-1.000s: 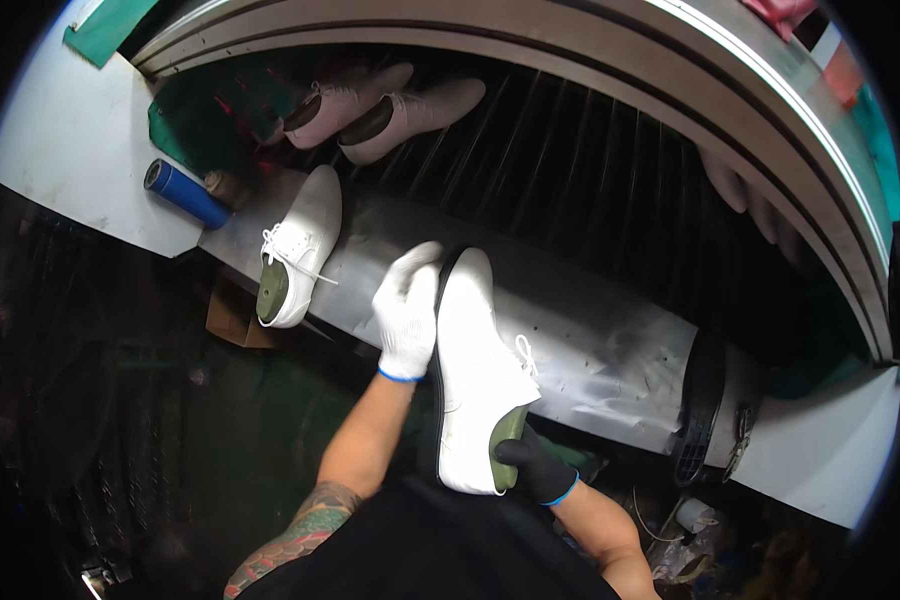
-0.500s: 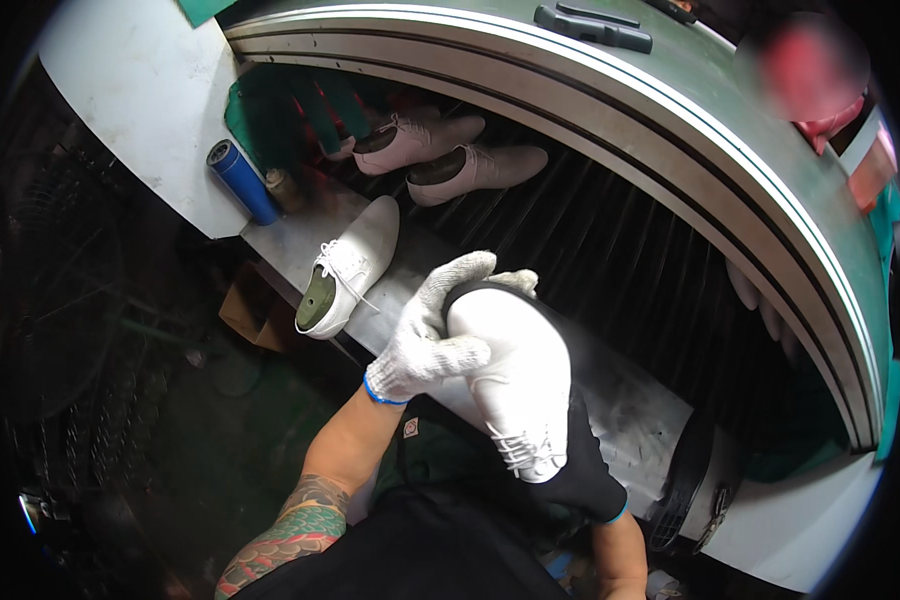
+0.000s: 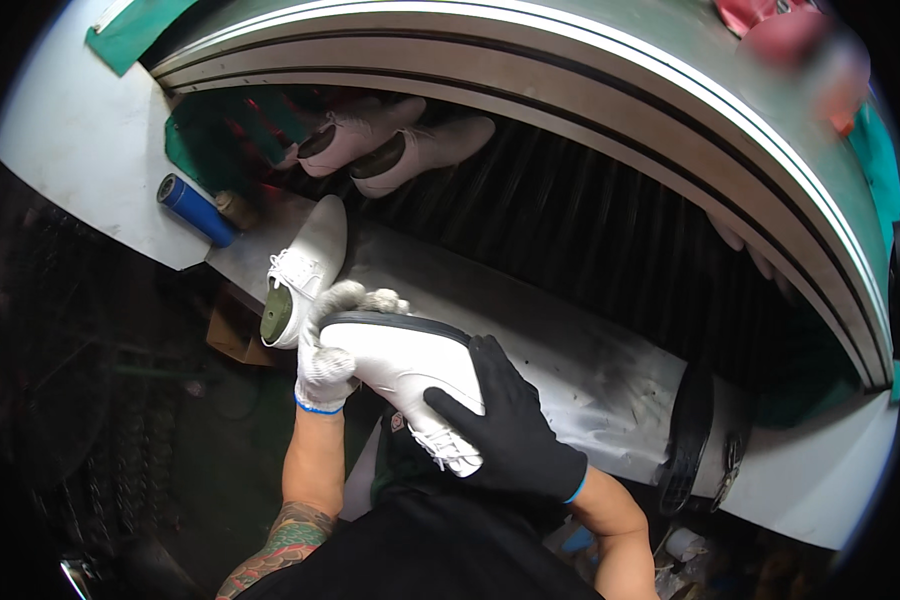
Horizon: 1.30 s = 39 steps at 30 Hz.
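Observation:
A white lace-up shoe point(image 3: 395, 358) with a dark sole is held on its side, its sole edge turned up and away from me. My left hand point(image 3: 326, 368), in a white knit glove with a blue cuff, is closed round the toe end. Over the other end, near the laces, my right hand point(image 3: 510, 430) in a black glove has its fingers along the sole and its thumb on the upper. Just beyond my left hand, a second white lace-up shoe point(image 3: 320, 245) with a green inside rests on the metal ledge point(image 3: 580, 370).
Behind the ledge run dark rollers point(image 3: 570, 220) under a pale curved frame point(image 3: 610, 110). Two pale shoes point(image 3: 425, 155) lie at the far left on the rollers. A blue cylinder point(image 3: 195, 208) lies at the ledge's left end; a black sole point(image 3: 686, 437) sits at its right.
The held shoe has turned from toe-up to lying more sideways and moved left. My black-gloved right hand has come from behind it to its near right side. The view has shifted.

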Available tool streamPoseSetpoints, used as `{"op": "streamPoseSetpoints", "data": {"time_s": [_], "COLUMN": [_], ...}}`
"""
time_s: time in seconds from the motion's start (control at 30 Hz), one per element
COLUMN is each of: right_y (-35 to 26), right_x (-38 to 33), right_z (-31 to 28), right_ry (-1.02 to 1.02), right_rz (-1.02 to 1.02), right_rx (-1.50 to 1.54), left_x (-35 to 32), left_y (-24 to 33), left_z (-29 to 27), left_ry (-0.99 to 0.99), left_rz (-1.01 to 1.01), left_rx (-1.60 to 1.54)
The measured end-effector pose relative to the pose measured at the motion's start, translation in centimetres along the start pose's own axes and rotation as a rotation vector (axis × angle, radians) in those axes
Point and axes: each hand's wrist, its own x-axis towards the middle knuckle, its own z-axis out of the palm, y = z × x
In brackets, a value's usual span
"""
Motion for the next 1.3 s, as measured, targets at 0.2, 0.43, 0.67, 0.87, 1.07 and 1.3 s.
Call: {"op": "streamPoseSetpoints", "data": {"time_s": [0.2,0.43,0.67,0.87,1.07,1.3], "right_y": [3.1,3.4,2.7,2.1,2.1,5.8], "right_x": [-1.0,-1.1,-4.4,-8.9,-9.3,-6.4], "right_z": [-1.0,-2.1,-1.6,0.6,1.7,-2.6], "right_ry": [0.061,-0.029,0.080,0.001,-0.044,-0.057], "right_rz": [-0.052,0.110,0.336,0.789,0.949,0.814], "right_rx": [0.256,0.437,0.507,1.546,1.859,1.583], "left_x": [0.8,2.4,3.5,3.1,-1.2,-4.0], "left_y": [0.8,0.1,-1.4,-5.8,-9.8,-7.4], "left_z": [2.7,6.1,7.6,3.2,0.2,-4.1], "left_ry": [-0.067,-0.030,0.015,0.399,0.438,0.196], "left_rz": [0.110,0.127,0.112,-0.094,-0.174,-0.363], "left_rx": [0.349,0.325,0.322,-0.251,0.034,0.994]}}
